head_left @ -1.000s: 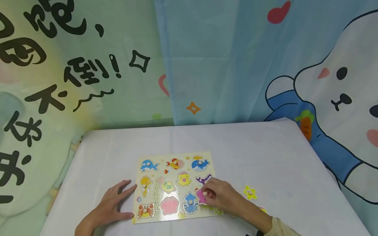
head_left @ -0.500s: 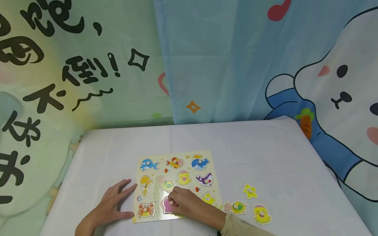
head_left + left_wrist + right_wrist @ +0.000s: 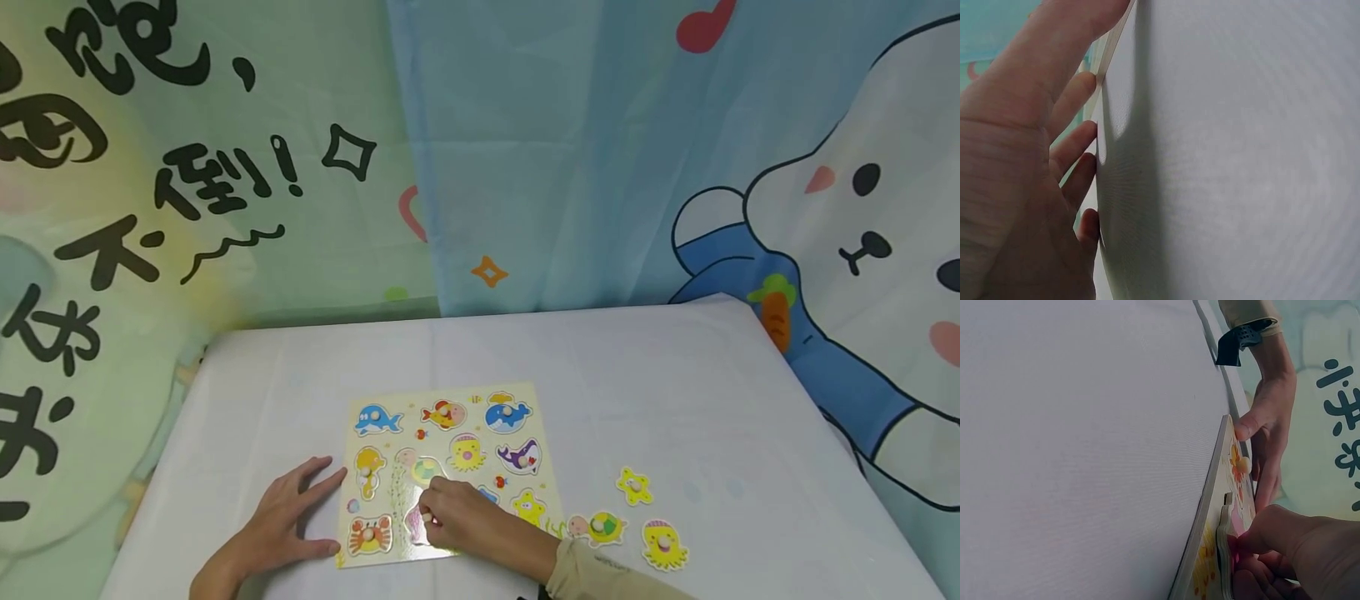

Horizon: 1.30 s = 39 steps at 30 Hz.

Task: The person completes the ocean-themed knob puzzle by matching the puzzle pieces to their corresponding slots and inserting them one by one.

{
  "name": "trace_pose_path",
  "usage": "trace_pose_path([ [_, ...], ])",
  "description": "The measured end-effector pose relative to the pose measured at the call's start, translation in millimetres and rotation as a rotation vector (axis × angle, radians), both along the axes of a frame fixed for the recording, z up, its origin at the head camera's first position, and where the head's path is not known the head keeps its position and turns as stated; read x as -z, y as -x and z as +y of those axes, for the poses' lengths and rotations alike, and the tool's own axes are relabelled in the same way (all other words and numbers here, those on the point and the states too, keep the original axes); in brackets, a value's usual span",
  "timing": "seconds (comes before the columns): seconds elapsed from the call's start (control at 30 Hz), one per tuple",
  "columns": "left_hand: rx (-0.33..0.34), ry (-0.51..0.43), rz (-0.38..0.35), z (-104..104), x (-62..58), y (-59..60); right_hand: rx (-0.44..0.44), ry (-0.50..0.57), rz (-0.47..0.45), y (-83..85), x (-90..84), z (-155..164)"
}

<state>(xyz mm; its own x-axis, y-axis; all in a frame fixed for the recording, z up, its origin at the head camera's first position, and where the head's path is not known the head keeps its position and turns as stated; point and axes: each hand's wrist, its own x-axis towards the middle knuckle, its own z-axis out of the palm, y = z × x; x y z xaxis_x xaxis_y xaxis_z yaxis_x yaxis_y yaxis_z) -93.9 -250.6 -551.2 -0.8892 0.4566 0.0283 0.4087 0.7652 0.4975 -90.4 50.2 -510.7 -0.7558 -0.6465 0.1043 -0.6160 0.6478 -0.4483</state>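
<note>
A cream puzzle board with sea-animal pictures lies on the white table. My left hand rests at its left edge with fingers spread, thumb and index fingertip touching the rim. My right hand pinches a pink knob puzzle piece at the pink shape in the board's bottom row. From the right wrist view, the piece stands slightly proud of the board face. Most of it is hidden behind my right fingers, as is most of the blue squid.
Right of the board lie a loose yellow star piece, a turtle piece and a yellow octopus piece. A crab piece sits at the board's lower left. Printed curtains hang behind the table.
My right hand has carried the pink piece left across the board to the pink shape, then shifted slightly further left. The octopus and turtle pieces have come into view. My left hand stays put.
</note>
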Motion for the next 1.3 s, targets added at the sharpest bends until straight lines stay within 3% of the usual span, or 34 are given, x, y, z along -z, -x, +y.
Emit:
trace_pose_path([
  [0.33, -0.005, 0.006, -0.011, -0.4, 0.8, -0.4, 0.001, 0.047, -0.114, -2.0, 5.2, 5.6],
  [0.7, -0.011, 0.01, -0.035, 0.6, 0.0, -1.4, -0.033, 0.015, -0.05, -0.8, 2.1, 2.6],
  [1.07, 0.003, 0.005, -0.014, 0.2, -0.7, 2.3, -0.058, -0.028, -0.026, 3.4, 4.3, 3.0],
  [1.3, -0.002, 0.007, -0.023, 1.0, -0.4, 0.9, -0.032, -0.032, -0.096, 2.1, 3.3, 3.4],
])
